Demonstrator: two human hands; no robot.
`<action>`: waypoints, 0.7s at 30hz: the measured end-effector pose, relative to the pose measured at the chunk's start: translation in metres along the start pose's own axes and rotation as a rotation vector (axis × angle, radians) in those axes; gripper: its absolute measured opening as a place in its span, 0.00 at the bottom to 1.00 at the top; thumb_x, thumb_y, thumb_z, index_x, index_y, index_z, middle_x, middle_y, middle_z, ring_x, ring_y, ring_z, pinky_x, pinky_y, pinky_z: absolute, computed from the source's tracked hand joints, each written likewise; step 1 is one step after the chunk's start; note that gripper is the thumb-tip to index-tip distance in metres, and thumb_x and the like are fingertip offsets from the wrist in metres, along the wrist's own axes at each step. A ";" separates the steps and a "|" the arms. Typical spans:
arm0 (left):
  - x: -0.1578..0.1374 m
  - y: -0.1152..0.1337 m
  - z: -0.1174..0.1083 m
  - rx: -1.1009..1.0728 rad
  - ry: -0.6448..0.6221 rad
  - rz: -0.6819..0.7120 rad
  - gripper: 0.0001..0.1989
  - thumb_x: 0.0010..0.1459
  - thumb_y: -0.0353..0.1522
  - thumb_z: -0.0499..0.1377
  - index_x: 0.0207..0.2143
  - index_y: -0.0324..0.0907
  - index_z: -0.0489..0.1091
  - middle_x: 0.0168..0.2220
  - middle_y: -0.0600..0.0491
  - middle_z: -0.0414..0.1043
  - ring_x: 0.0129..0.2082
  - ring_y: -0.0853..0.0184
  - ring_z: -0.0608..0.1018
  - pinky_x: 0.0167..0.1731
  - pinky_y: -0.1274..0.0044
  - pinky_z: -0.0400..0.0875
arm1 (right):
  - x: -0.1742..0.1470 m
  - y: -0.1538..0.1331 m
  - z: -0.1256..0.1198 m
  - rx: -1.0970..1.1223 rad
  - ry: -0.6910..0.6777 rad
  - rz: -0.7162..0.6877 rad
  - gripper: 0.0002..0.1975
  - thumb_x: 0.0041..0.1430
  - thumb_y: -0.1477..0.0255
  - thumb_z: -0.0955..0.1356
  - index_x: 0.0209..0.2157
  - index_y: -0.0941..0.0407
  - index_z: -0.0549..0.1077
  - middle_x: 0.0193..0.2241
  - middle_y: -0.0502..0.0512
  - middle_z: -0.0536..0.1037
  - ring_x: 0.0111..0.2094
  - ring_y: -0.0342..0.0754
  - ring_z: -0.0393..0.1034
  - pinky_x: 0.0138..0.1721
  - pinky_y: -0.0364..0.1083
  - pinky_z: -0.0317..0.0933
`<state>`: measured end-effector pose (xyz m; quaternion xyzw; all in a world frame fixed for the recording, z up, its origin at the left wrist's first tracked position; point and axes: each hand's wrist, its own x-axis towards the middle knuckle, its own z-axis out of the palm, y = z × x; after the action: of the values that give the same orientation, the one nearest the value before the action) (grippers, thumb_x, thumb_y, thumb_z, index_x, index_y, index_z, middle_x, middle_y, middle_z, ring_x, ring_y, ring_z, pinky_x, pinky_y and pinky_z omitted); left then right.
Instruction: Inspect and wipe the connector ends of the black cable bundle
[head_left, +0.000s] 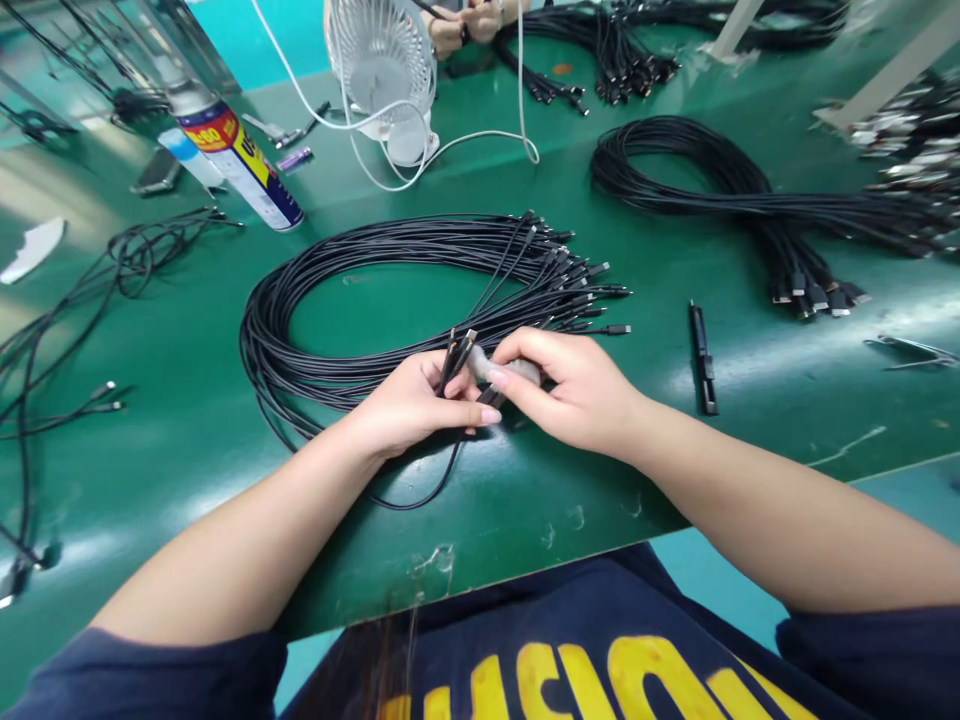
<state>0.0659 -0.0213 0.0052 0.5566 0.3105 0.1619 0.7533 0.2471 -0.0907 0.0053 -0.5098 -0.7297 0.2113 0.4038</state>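
My left hand [420,400] is closed around black cables, and their connector ends [459,355] stick up between thumb and fingers. In my right hand [574,385] a greyish-white crumpled cloth [523,370] is pinched, pressed near the connectors at the left fingertips. One cable [424,503] loops down from the left hand onto the table. Just beyond both hands lies a large coil of black cables [262,320], its connector ends fanned out toward the right.
The green table [525,520] also carries a white fan [382,70], a spray can [240,160], a second cable bundle [675,165], a black pen-like tool [703,360], tweezers [911,350] and loose cables [127,255] at left. Another person's hands [469,22] show at the back.
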 end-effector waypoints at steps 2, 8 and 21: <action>0.001 -0.001 0.000 0.009 0.002 -0.017 0.24 0.38 0.24 0.71 0.19 0.40 0.54 0.19 0.62 0.67 0.19 0.76 0.72 0.24 0.82 0.70 | 0.000 0.000 0.005 0.031 -0.062 -0.007 0.06 0.63 0.72 0.64 0.33 0.58 0.71 0.28 0.51 0.77 0.28 0.41 0.68 0.30 0.40 0.58; 0.002 -0.003 0.000 0.138 -0.050 -0.036 0.20 0.42 0.29 0.70 0.21 0.40 0.57 0.21 0.62 0.64 0.21 0.75 0.71 0.26 0.80 0.68 | 0.005 0.000 0.000 -0.057 -0.050 0.004 0.08 0.62 0.74 0.63 0.27 0.56 0.67 0.22 0.50 0.74 0.23 0.42 0.67 0.26 0.40 0.57; -0.034 0.007 0.035 1.105 -0.448 0.233 0.18 0.57 0.34 0.62 0.49 0.38 0.70 0.41 0.46 0.74 0.45 0.58 0.72 0.45 0.70 0.69 | 0.025 0.059 -0.074 -0.670 0.180 0.601 0.12 0.57 0.70 0.65 0.42 0.58 0.74 0.41 0.63 0.74 0.45 0.58 0.71 0.48 0.55 0.63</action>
<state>0.0631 -0.0650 0.0283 0.9161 0.1195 -0.0631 0.3774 0.3362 -0.0526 0.0151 -0.8175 -0.5397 0.0264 0.1993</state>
